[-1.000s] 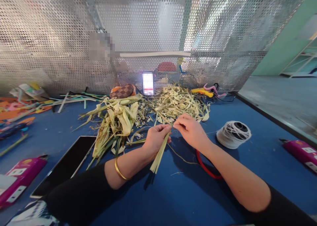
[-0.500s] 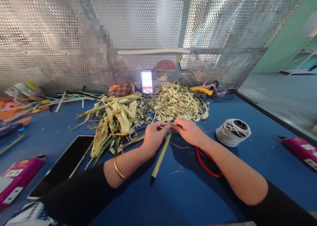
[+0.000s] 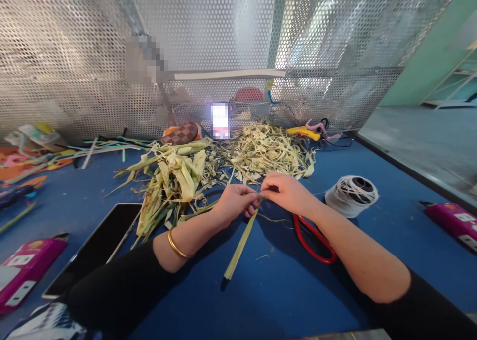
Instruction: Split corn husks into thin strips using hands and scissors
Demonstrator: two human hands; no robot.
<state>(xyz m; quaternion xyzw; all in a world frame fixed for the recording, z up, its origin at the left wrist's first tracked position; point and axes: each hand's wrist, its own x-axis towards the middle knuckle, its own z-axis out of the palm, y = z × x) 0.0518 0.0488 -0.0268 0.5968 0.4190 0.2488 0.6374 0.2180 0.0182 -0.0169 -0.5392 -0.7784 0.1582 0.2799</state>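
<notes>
My left hand (image 3: pixel 237 201) is closed in a pinch on the upper end of a narrow, pale green corn husk strip (image 3: pixel 240 248), which hangs down toward me over the blue table. Against those fingertips, my right hand (image 3: pixel 282 191) pinches too; what lies between its fingers is hidden. Under my right forearm lie the red handles of a tool, probably scissors (image 3: pixel 313 240). A spool of white thread (image 3: pixel 351 197) stands beyond that forearm. To the left sits a bunch of corn husks (image 3: pixel 182 173), and behind my hands is a heap of husk scraps (image 3: pixel 268 151).
A dark-screened tablet or phone (image 3: pixel 97 245) lies left of my arm, near a magenta power strip (image 3: pixel 32 270). Another magenta strip (image 3: pixel 452 220) is at the right edge. A yellow-handled tool (image 3: pixel 303 132) lies behind the scraps. Perforated metal mesh (image 3: pixel 223 37) closes off the back.
My fingertips have shifted slightly and my right hand has tilted upward a little. The strip's lower end has swung a bit left and toward me. More of the red handles shows.
</notes>
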